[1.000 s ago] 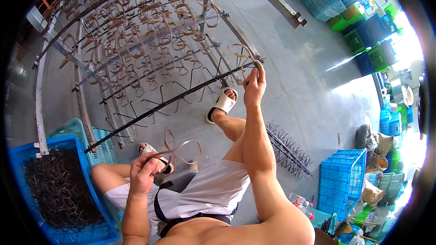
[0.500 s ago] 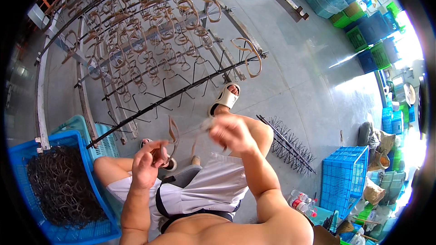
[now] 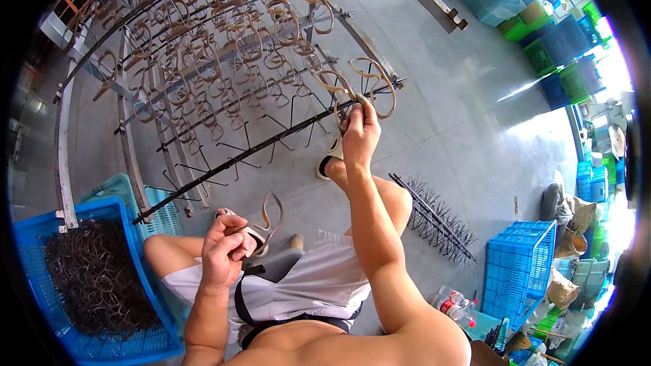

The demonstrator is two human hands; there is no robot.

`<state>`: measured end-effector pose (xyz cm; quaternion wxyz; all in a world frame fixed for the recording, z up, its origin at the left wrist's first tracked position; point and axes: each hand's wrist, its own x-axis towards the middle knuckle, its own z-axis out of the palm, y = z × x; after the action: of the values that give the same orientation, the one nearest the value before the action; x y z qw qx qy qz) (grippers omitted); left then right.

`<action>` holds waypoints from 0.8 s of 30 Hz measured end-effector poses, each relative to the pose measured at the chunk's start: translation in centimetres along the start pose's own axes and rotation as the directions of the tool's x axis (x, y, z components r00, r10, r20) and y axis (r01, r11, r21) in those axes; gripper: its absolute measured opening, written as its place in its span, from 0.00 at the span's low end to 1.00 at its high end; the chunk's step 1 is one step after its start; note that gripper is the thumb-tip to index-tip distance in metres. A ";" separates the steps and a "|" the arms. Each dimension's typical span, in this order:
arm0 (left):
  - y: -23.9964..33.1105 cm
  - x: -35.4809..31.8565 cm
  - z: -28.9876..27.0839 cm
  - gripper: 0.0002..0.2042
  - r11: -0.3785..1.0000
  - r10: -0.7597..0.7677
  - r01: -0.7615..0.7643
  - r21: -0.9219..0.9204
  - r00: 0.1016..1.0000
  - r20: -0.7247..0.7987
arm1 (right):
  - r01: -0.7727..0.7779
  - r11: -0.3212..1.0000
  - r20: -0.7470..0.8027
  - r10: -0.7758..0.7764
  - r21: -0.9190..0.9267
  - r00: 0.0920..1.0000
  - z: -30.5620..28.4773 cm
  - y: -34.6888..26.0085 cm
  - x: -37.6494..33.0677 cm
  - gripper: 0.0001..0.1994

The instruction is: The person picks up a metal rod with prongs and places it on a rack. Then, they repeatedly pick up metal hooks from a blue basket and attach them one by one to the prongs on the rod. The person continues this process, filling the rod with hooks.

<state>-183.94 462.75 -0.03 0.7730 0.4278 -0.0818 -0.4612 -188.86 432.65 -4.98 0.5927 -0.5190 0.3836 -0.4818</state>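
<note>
My right hand [image 3: 359, 134] reaches up to the near hooked bar [image 3: 264, 142] by its right end. Its fingers pinch a brown eyeglass frame [image 3: 328, 84], which is against the bar's hooks; whether it hangs freely there I cannot tell. Beside it, another eyeglass frame [image 3: 393, 100] hangs at the bar's tip. Low over my lap, my left hand [image 3: 222, 251] is closed on a further eyeglass frame [image 3: 277, 215], whose loop stands up past the fingers. Farther back, rows of similar frames [image 3: 247, 41] hang on the metal rack [image 3: 129, 122].
Left of my legs, a blue basket [image 3: 157, 291] holds a dark heap of thin curved pieces [image 3: 95, 278]. Spare hooked bars [image 3: 434, 220] lie on the floor at right. An upright blue crate [image 3: 519, 268] stands beyond, with plastic bottles [image 3: 456, 305] nearby. Stacked crates line the right side.
My right hand has moved up and forward from above my lap to the hooked bar, bringing an eyeglass frame against it. The left hand has shifted slightly right, still gripping its frame.
</note>
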 end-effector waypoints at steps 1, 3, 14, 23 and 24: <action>-0.1 0.0 0.0 0.12 1.000 -0.003 0.003 0.004 1.000 -0.008 | -0.009 0.999 0.019 0.008 0.031 1.000 0.1 -0.2 -0.1 0.08; -0.2 -0.1 0.0 0.12 1.000 -0.008 0.009 0.018 1.000 -0.023 | -0.029 0.995 0.008 0.029 0.090 1.000 0.2 -0.2 -0.2 0.08; -0.3 -0.2 0.1 0.11 0.998 -0.015 0.018 0.064 0.999 -0.038 | -0.014 0.983 -0.035 0.020 0.182 0.999 0.2 1.2 -0.5 0.07; -0.4 -0.5 -0.3 0.11 0.996 -0.017 0.021 0.085 0.999 -0.044 | -0.012 0.971 0.009 0.010 0.241 1.000 0.1 0.8 -0.4 0.06; -0.4 -0.4 -0.3 0.11 0.996 -0.017 0.020 0.084 0.999 -0.045 | -0.014 0.969 0.011 0.012 0.246 1.000 0.1 0.6 -0.4 0.06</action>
<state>-184.26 463.22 -0.41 0.7516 0.4708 -0.0801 -0.4550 -188.76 433.06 -5.57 0.6574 -0.4412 0.3215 -0.5194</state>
